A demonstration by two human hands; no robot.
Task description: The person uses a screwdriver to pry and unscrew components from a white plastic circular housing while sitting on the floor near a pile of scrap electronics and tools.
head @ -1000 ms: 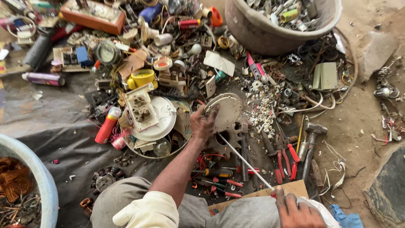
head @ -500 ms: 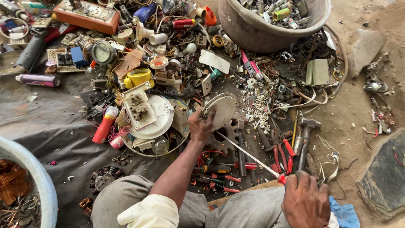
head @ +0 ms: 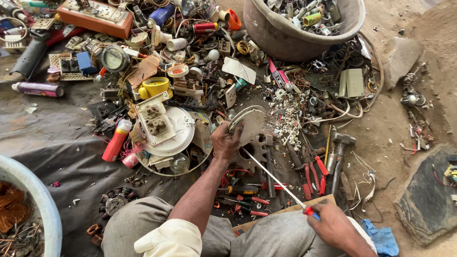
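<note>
Under the left hand (head: 226, 141) lies a round white plate (head: 250, 123), tilted a little, with the fingers pressed flat on its near edge and curled partly around it. Just below that hand sits a dark toothed gear (head: 254, 151), touching the plate. The right hand (head: 335, 223) is closed around the red handle of a long screwdriver (head: 276, 180), whose thin shaft slants up and left so that its tip ends just beside the left hand, at the edge of the gear. Between the two hands lie red-handled pliers (head: 312, 173) and small screwdrivers on the dark sheet (head: 57, 143) covering the ground. Beyond the right hand stands a hammer (head: 339, 152), head away from the person. Left of the left hand rests a larger white round fitting (head: 178, 133) and a red can (head: 116, 140). Far beyond both hands stands a grey tub (head: 285, 35) full of small parts.
</note>
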